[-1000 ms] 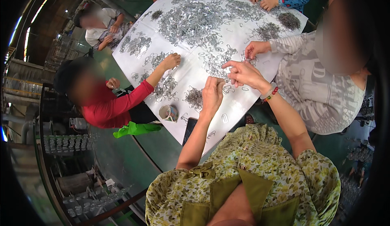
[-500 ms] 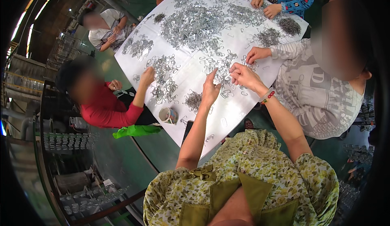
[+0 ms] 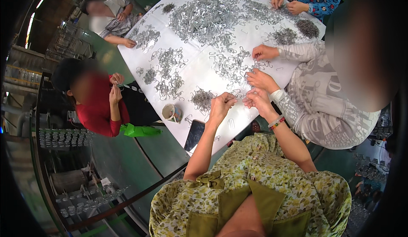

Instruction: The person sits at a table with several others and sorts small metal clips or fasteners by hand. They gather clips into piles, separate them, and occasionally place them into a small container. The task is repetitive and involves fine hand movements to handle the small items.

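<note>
Close to the near edge of the white table (image 3: 193, 62), my left hand (image 3: 222, 107) pinches a small bent metal hook, blurred between the fingertips. My right hand (image 3: 259, 102), with a beaded bracelet at the wrist, is closed at the fingertips on the same small piece or another; I cannot tell which. Beyond both hands spreads a loose group of silvery metal hooks (image 3: 229, 67). A denser, darker heap of wire pieces (image 3: 202, 99) lies left of my left hand. Some long wire loops (image 3: 230, 123) lie just below my hands.
A phone (image 3: 195, 135) and an open bucket (image 3: 172, 113) stand at the table's left edge. A large hook pile (image 3: 204, 18) covers the far middle. A co-worker's hand (image 3: 262, 80) is right beside my right hand; other people work around the table.
Both my hands have drawn back toward me from the hook group and come closer together. The right co-worker's second hand now shows beside mine. The person in red has pulled a hand off the table.
</note>
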The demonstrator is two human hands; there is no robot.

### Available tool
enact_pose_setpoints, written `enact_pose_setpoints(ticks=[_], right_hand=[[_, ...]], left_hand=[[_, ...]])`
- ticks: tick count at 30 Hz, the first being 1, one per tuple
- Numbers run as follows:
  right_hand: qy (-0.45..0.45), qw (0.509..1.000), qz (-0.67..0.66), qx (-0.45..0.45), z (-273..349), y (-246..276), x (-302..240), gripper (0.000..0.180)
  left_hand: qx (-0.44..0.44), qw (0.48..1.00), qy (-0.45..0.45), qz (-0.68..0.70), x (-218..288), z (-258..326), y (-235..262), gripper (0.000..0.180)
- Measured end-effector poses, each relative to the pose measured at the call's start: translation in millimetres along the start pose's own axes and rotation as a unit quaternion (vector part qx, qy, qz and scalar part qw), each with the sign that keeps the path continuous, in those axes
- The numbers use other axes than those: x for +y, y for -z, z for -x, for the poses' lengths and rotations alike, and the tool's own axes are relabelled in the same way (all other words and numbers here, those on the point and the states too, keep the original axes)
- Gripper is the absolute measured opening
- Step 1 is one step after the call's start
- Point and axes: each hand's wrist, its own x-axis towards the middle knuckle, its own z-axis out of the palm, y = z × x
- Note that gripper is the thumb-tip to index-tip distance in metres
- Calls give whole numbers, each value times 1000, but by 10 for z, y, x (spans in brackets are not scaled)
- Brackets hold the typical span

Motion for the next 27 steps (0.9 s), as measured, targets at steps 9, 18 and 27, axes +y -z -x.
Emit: enact_pose_setpoints(ticks=[9,18,27], right_hand=[[3,997,62,-49,77,16,-3,11],[-34,998,-16,-54,62,-189,-219,11],[-10,999,6,-46,-55,-204,-81,12]], left_hand=[[75,971,-191,-126,58,173,51,10],[96,963,-215,-130,28,174,-102,14],[82,996,5,-27,-359,-310,-83,13]])
